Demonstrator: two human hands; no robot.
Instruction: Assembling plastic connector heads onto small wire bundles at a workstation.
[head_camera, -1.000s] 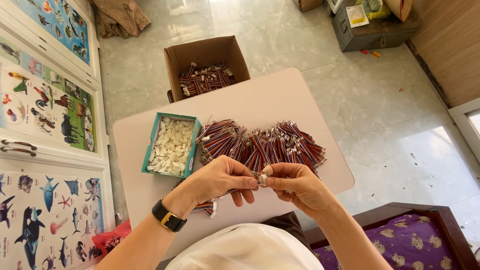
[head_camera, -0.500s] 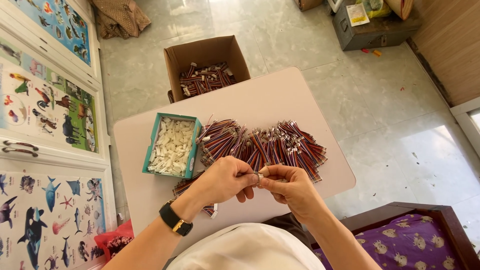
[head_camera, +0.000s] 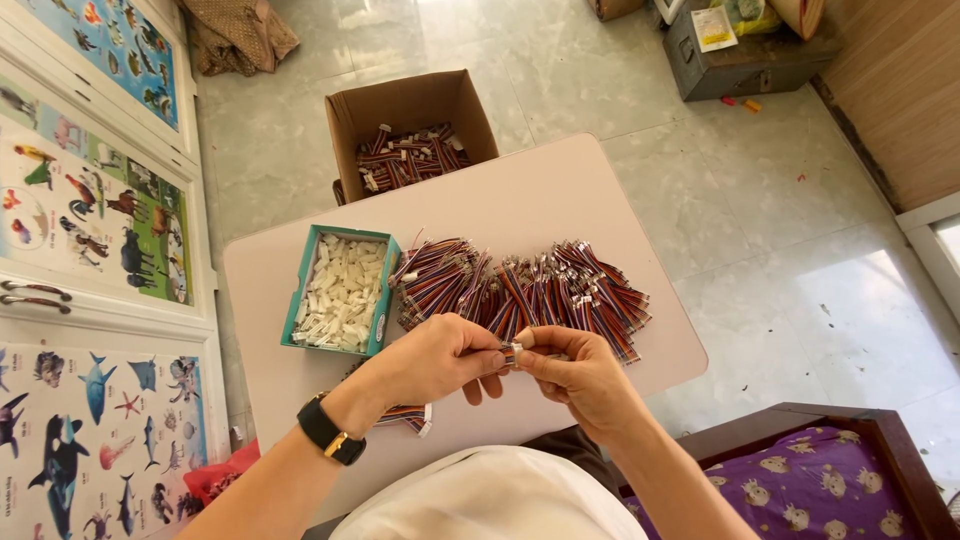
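Note:
My left hand (head_camera: 440, 358) and my right hand (head_camera: 578, 375) meet over the near part of a small pale table (head_camera: 520, 200). Between their fingertips they pinch a small white connector with a short wire bundle (head_camera: 513, 351). A black watch sits on my left wrist. Just beyond the hands lies a long heap of multicoloured wire bundles (head_camera: 520, 290). To its left stands a teal tray (head_camera: 340, 292) filled with small white plastic connectors. A finished-looking bundle (head_camera: 405, 415) lies under my left forearm.
An open cardboard box (head_camera: 405, 125) with more wire bundles stands on the tiled floor past the table. Cupboard doors with animal posters (head_camera: 90, 200) run along the left. A metal case (head_camera: 745, 60) is at the back right, a purple-cushioned wooden seat (head_camera: 800, 470) at the near right.
My hands stay in the same place over the table, fingers shifting slightly around the connector. The heap, tray and box have not moved.

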